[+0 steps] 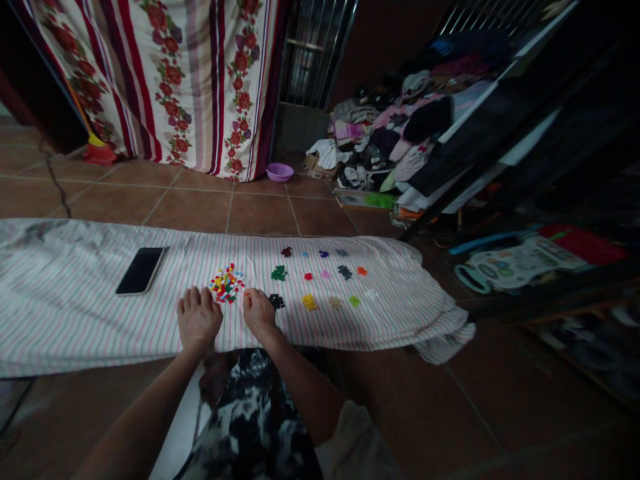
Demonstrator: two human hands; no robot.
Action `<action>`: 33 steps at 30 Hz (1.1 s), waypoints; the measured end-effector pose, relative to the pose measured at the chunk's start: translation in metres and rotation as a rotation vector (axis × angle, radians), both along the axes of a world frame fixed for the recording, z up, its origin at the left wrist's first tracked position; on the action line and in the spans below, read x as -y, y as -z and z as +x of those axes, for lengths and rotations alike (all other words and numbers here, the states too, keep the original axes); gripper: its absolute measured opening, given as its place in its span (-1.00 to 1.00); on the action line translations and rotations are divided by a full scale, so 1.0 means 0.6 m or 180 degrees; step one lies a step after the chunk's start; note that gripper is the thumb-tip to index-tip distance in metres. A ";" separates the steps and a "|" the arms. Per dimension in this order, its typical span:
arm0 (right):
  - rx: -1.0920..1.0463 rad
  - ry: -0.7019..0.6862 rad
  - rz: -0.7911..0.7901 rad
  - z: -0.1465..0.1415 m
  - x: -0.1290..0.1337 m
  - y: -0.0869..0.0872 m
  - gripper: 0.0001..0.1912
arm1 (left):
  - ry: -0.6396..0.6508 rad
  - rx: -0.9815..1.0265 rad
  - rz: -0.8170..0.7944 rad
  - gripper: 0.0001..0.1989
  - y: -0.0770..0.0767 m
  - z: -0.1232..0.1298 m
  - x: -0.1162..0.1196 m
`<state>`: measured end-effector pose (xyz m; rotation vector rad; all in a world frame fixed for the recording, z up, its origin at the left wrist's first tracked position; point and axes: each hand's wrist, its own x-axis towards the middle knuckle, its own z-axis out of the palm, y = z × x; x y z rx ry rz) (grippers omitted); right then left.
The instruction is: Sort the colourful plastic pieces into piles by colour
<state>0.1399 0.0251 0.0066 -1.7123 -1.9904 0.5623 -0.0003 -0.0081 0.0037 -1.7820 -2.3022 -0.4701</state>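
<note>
No text, label, brand, number or sign can be read.

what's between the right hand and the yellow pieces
A small pile of black pieces lies on the striped cloth between the right hand and the yellow pieces, as the head view shows.
</note>
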 end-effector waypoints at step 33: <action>-0.1851 0.1548 0.0856 0.353 -0.091 -0.010 -0.79 | 0.0024 -0.0344 -0.0221 -0.62 -0.024 0.007 0.005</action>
